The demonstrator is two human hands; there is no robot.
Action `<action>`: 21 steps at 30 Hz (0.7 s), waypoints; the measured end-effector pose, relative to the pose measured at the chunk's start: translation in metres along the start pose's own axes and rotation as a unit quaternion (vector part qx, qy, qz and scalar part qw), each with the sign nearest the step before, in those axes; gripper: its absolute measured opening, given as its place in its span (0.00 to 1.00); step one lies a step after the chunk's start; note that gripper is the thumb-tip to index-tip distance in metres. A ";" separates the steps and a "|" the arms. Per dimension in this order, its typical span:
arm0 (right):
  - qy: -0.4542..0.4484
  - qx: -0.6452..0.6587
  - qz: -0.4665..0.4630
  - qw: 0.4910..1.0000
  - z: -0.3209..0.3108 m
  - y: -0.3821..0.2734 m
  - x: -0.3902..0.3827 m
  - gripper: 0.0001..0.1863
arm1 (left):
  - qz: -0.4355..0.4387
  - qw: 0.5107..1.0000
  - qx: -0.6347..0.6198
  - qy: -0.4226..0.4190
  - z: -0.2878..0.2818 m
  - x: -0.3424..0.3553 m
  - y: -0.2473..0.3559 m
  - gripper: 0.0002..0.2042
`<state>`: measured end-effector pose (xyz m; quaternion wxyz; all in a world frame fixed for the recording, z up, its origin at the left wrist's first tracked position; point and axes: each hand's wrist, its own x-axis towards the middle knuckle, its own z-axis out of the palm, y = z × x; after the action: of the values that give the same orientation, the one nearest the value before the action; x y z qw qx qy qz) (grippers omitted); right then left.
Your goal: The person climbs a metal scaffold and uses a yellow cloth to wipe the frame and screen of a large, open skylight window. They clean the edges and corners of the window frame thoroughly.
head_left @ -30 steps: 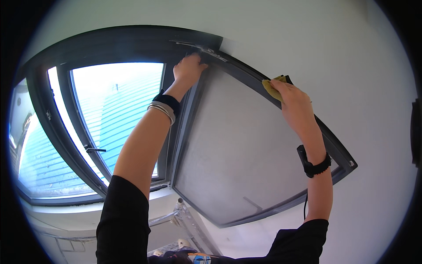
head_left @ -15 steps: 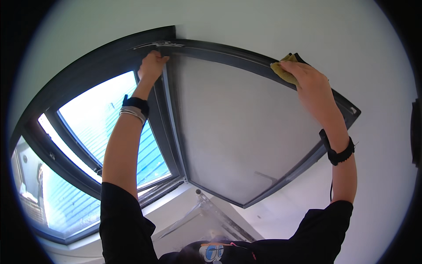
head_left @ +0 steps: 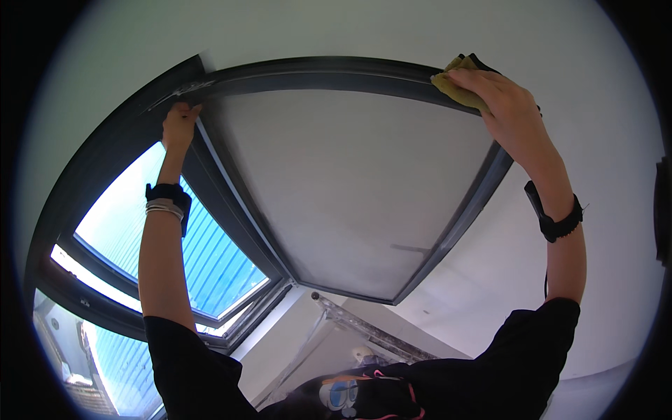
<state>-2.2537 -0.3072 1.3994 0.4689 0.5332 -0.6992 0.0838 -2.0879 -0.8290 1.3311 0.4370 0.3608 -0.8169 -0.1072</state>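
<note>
A swung-out window screen [head_left: 336, 175] with grey mesh and a dark frame fills the middle of the view. My right hand [head_left: 514, 115] presses a folded olive-yellow cloth [head_left: 458, 89] over the top rail [head_left: 322, 75], close to its far right corner. At the hinge side, my left hand [head_left: 180, 126] has its fingers curled at the upper corner of the screen frame, just below a metal hinge arm [head_left: 190, 88]. Part of those fingers is hidden behind the frame.
Left of the screen is the dark window frame [head_left: 77, 182] with glass panes [head_left: 203, 238], blue ribbed panels showing outside. Pale walls [head_left: 595, 140] surround it. Below the screen, a rod [head_left: 371, 329] stands near a plastic-like sheet. A black object [head_left: 661, 210] is at the right edge.
The view has shifted, so window and screen appear turned and farther left. My right hand and the cloth are now nearer the screen's right corner. My left hand stays at the hinge-side corner.
</note>
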 end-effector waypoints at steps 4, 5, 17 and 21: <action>-0.007 -0.006 0.016 1.000 -0.003 0.006 -0.015 0.21 | 0.032 0.999 -0.004 0.006 0.010 0.011 -0.028 0.24; -0.006 -0.019 0.022 1.000 -0.007 0.010 -0.019 0.21 | 0.030 1.000 -0.008 0.003 0.009 0.012 -0.024 0.24; -0.007 -0.016 0.093 0.996 -0.043 0.039 -0.065 0.22 | 0.053 0.997 0.047 -0.032 0.014 0.021 -0.022 0.20; 0.015 -0.010 0.097 0.995 -0.045 0.050 -0.075 0.23 | 0.122 0.992 0.031 0.030 0.020 0.029 -0.037 0.19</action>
<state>-2.2703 -0.2089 1.3872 0.4747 0.4569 -0.7410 0.1297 -2.0958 -0.8787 1.3194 0.4597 0.2744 -0.8445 -0.0170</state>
